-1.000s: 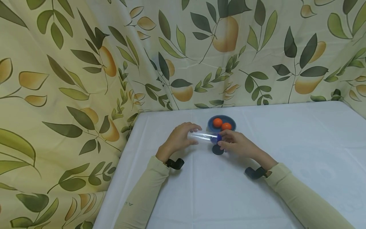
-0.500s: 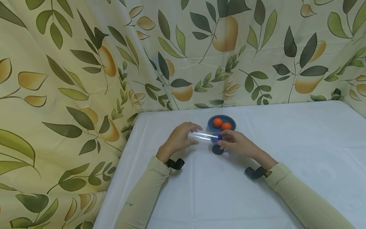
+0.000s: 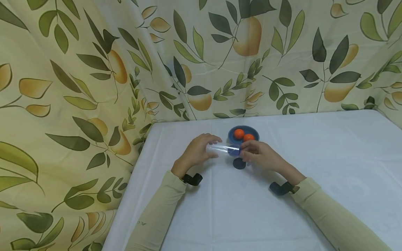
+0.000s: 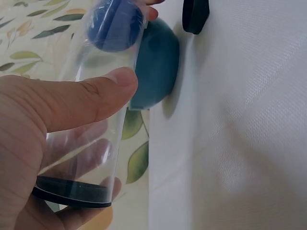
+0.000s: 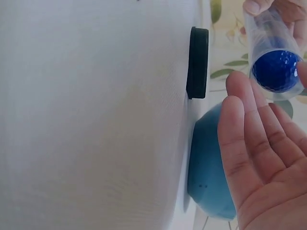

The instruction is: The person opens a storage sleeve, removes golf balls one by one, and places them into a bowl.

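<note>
My left hand (image 3: pixel 197 150) grips a clear plastic tube (image 3: pixel 215 148) tilted nearly on its side above the table, thumb across its wall and fingers behind. A black cap closes the tube's end (image 4: pixel 72 191) by my left palm. Just inside the opposite, uncapped mouth sits a dimpled blue golf ball (image 5: pixel 276 71). Beside that mouth is my right hand (image 3: pixel 263 157), its fingers (image 5: pixel 235 139) extended and the thumb tip at the ball's edge. Below the mouth, a round black lid (image 3: pixel 239 163) lies on the table.
Behind the tube stands a blue bowl (image 3: pixel 230 136) holding two orange balls (image 3: pixel 238 134). A white cloth covers the table (image 3: pixel 251 216). Leaf-and-fruit patterned curtains (image 3: pixel 216 87) hang along the back and left edges.
The blue ball has gone from the tube's mouth, at my right fingertips, to just inside the tube. My right fingers have come off it and loosened; my left hand has stayed in place.
</note>
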Demonstrator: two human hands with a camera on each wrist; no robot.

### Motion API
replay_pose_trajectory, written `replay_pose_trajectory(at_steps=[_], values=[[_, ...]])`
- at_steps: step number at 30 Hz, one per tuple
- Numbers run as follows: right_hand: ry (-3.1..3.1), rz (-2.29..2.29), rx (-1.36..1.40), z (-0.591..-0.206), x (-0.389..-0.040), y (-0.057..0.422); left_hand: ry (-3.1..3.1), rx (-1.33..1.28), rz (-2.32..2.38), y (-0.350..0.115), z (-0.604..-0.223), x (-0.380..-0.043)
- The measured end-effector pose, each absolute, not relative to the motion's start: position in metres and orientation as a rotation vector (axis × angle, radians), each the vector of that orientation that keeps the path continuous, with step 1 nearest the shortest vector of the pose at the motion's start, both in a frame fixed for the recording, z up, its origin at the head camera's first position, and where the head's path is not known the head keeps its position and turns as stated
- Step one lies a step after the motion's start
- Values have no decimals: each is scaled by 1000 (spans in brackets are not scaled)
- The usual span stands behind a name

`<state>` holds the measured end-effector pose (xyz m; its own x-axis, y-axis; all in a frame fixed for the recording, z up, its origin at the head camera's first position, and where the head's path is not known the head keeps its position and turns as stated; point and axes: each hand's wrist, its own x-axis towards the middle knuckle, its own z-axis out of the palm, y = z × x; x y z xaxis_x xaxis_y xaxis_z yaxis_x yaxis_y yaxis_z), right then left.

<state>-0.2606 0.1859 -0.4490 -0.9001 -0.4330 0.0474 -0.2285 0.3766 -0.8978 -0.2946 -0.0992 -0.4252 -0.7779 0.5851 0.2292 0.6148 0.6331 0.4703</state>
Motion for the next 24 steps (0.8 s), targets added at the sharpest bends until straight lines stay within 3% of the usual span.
replay_pose_trajectory(at_steps=[24], values=[[2496, -1443, -563, -450, -261, 186, -2765, -983, -791, -98, -423, -295]])
